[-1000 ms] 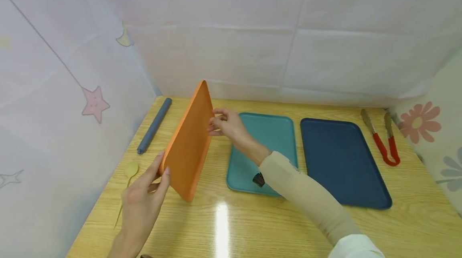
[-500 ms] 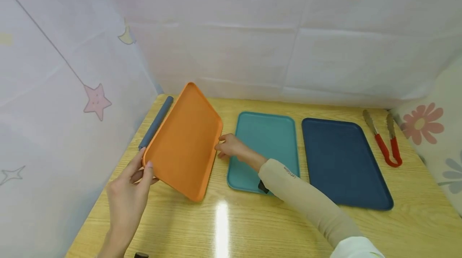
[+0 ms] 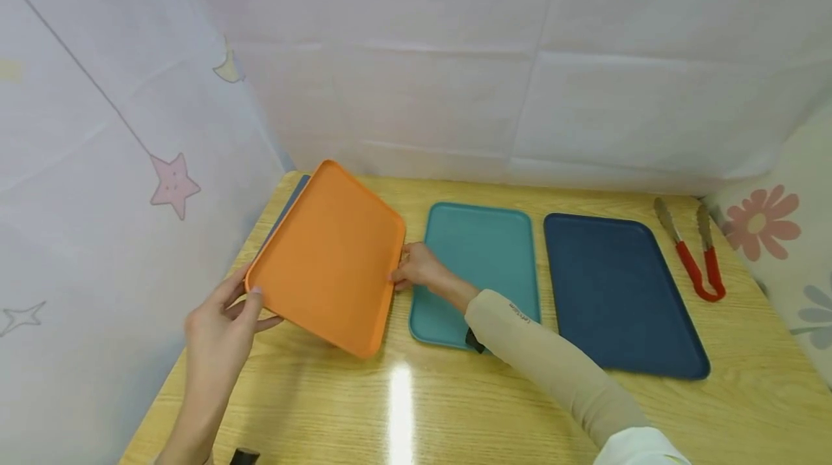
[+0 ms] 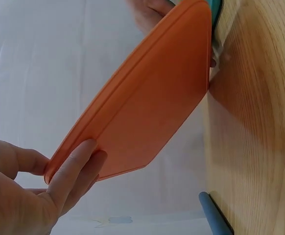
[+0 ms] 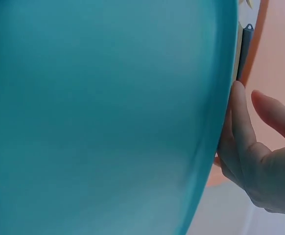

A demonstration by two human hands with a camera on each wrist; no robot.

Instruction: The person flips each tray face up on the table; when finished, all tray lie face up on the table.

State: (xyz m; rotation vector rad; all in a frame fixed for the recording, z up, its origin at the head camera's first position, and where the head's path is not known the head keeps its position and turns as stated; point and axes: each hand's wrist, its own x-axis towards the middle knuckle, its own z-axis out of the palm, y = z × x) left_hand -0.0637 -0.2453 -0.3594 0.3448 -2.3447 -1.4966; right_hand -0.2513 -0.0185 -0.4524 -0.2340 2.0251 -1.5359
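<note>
An orange tray [image 3: 331, 255] stands tilted over the left of the table, inner face towards the head camera. My left hand [image 3: 217, 328] pinches its near left corner, thumb on the inner side and fingers on the underside, as the left wrist view of the tray [image 4: 147, 103] shows. At the tray's right rim, my right hand [image 3: 419, 266] touches or nearly touches it; fairly straight fingers [image 5: 243, 117] lie by the edge, with the thumb apart. A teal tray [image 3: 481, 241] lies flat under my right forearm.
A navy tray [image 3: 624, 292] lies right of the teal one. Red-handled tongs [image 3: 700, 270] rest at the far right. Behind the orange tray, a blue-grey rod [image 3: 288, 211] is partly hidden; its end has a loop in the right wrist view. Cloth walls [image 3: 416, 111] border the wooden table [image 3: 338, 422].
The orange tray has turned from nearly edge-on to facing the head camera and leaned back to the left. My left hand has moved left with its corner; my right hand has lowered slightly.
</note>
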